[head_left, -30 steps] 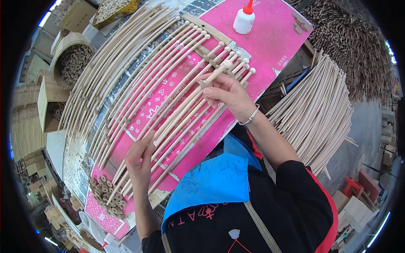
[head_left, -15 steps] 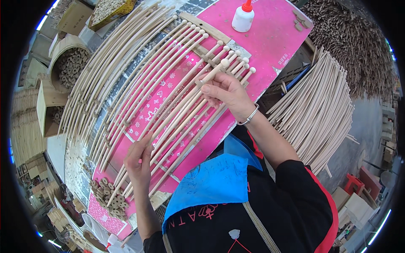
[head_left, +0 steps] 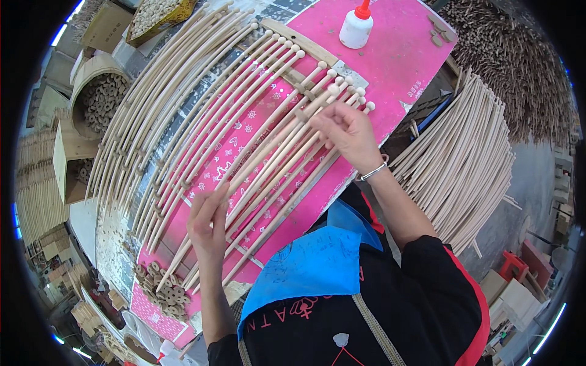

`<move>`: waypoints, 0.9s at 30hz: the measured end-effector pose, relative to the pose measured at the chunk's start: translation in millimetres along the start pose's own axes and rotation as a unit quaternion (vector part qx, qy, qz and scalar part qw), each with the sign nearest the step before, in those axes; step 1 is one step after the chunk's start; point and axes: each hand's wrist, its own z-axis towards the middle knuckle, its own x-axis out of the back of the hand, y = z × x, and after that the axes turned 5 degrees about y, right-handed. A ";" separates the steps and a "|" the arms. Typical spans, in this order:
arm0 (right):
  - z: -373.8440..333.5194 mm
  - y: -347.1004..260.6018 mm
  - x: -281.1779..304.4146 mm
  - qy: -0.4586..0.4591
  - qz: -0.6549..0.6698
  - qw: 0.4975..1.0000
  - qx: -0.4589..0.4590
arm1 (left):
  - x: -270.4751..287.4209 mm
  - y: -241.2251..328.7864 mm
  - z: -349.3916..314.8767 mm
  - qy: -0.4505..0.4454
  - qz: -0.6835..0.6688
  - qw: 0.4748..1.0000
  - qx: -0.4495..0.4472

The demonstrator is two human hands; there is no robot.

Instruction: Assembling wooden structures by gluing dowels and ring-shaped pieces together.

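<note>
Set nearer the person and to the left of the white squeeze bottle (head_left: 356, 29): a long ball-ended wooden dowel (head_left: 287, 128), slanting over the pink tabletop (head_left: 394, 58). Points ball toward the bottle, tail away to lower left. Cannot tell if lifted clear of the neighbouring dowels or resting on them.

Pinched well down the shaft, farther from the bottle, by the left hand (head_left: 207, 222); fingertips look closed on the wood. For the right hand (head_left: 348, 134), on the bottle's near side: curled just beside the upper shaft and the wooden ring (head_left: 301, 114) threaded there; cannot tell if gripping or only hovering.

Should handle light, going by the thin section. Likely stiff along the length, a bit springy sideways; probably whippy at the tail if held at one end only. Looks dry and matte, so not very slippery, but round, so apt to roll between fingertips. Might snap if bent hard. Can't tell if the ring is loose or fixed; best not used as a handle.

Best taken by bare shaft, two spaced pinches: one just below the ring on the bottle side, one lower down, away from the bottle. Avoid squeezing the ball or dragging across the row of finished-looking dowels (head_left: 244, 97), left of and nearer than the bottle.
</note>
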 end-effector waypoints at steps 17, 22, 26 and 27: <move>1.3 -1.6 20.5 0.043 0.063 0.997 -0.028 | -57.3 -17.5 44.9 0.025 0.045 0.998 -0.023; 2.1 0.0 20.2 0.009 0.075 0.997 -0.009 | -58.5 -18.9 41.7 0.029 0.108 0.993 -0.046; 1.5 1.2 20.5 0.008 0.073 0.997 -0.009 | -57.9 -21.1 41.8 0.019 0.150 0.987 -0.060; 1.6 3.2 20.0 0.009 0.061 0.998 0.001 | -57.9 -20.8 42.7 0.020 0.146 0.987 -0.067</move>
